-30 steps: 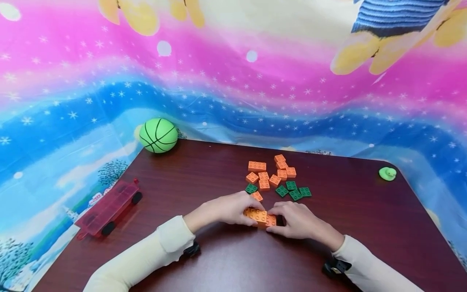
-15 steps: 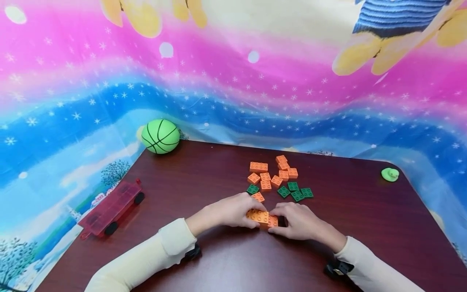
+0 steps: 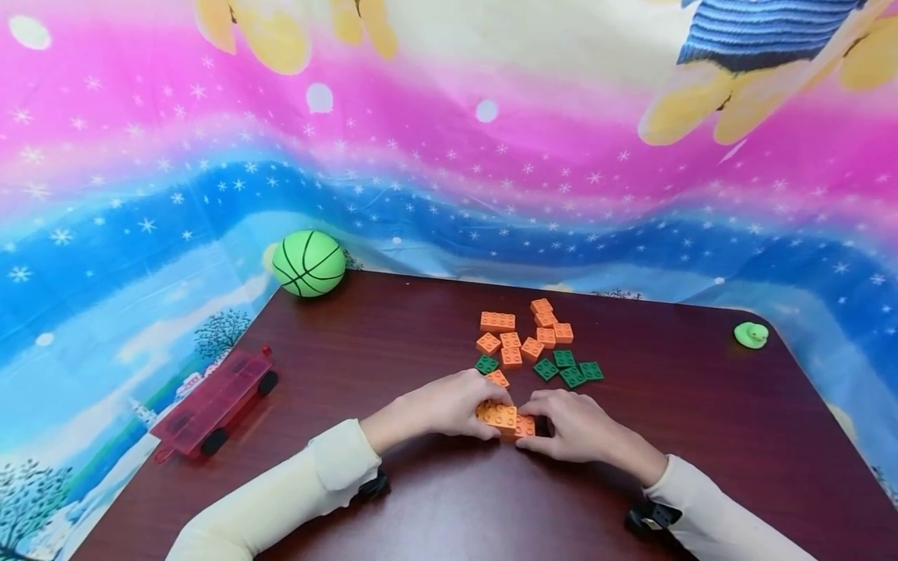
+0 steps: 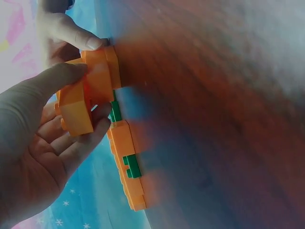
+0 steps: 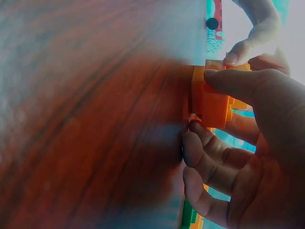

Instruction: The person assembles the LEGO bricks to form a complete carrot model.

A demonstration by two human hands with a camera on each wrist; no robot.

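Note:
Both hands meet over a small stack of orange toy building bricks at the middle of the table (image 3: 449,499). My left hand (image 3: 447,407) pinches the long upper brick (image 3: 500,417) between thumb and fingers. In the left wrist view, that brick's near end (image 4: 77,112) juts out past the stack. My right hand (image 3: 571,425) grips the lower bricks (image 3: 525,425) from the other side. Its thumb presses the stack's side (image 5: 214,105) in the right wrist view, and the bottom brick (image 5: 196,90) sits right at the tabletop. Fingers hide part of the stack.
Beyond the hands lie loose orange bricks (image 3: 510,356) and several green bricks (image 3: 571,376). A green ball (image 3: 309,263) stands at the back left, a red toy wagon (image 3: 213,401) at the left edge. A green rubber duck (image 3: 751,335) sits at the far right corner.
The view has shifted very slightly. Both hands keep their hold on the orange bricks, almost still, and the loose bricks stay where they were.

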